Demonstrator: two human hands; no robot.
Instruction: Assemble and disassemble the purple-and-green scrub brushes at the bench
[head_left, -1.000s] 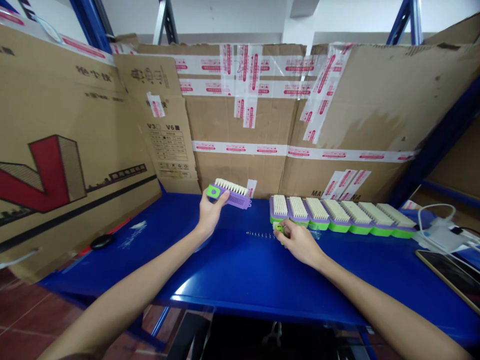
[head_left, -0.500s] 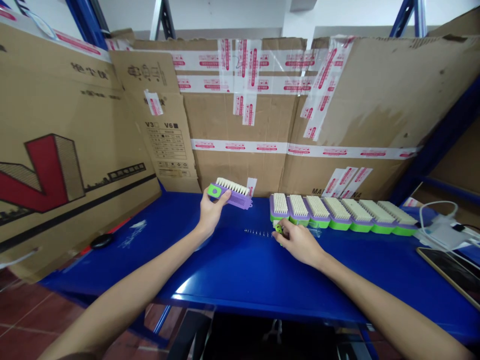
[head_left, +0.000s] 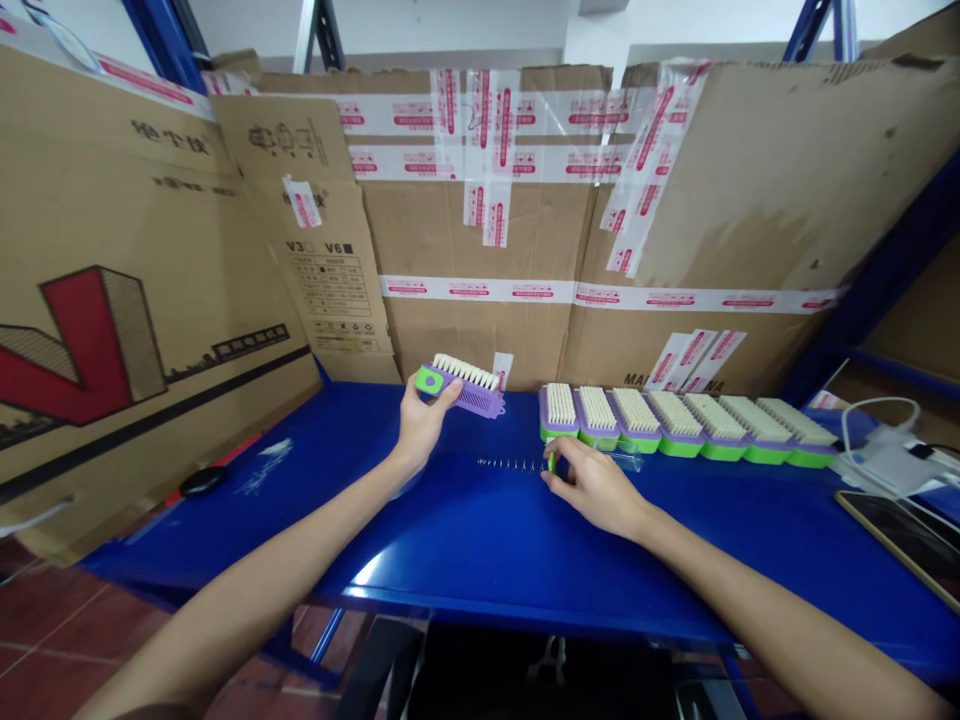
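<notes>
My left hand [head_left: 421, 425] is closed around a purple scrub brush [head_left: 469, 388], lifted above the table and tilted, its white bristles facing up. A green piece [head_left: 430, 380] shows at the brush's near end, by my thumb. Lower and to the right, my right hand [head_left: 592, 485] pinches a small green part [head_left: 553, 461], mostly hidden by the fingers. A thin metal spring [head_left: 511, 463] stretches leftward from that part; whether it is fixed to it I cannot tell. Just behind my right hand stands the leftmost of several finished-looking purple and green brushes [head_left: 559, 420], bristles up.
The row of brushes runs rightward along the back of the blue table [head_left: 450, 560]. A clear plastic piece [head_left: 628, 462] lies by my right hand. A phone [head_left: 900, 545] and white cables [head_left: 877, 470] are at the right, a black round object [head_left: 202, 482] at the left. Cardboard [head_left: 480, 240] walls the back.
The green part in my right hand has turned, showing a narrower edge, and the spring has shifted slightly left. My left hand and its brush stay nearly in place.
</notes>
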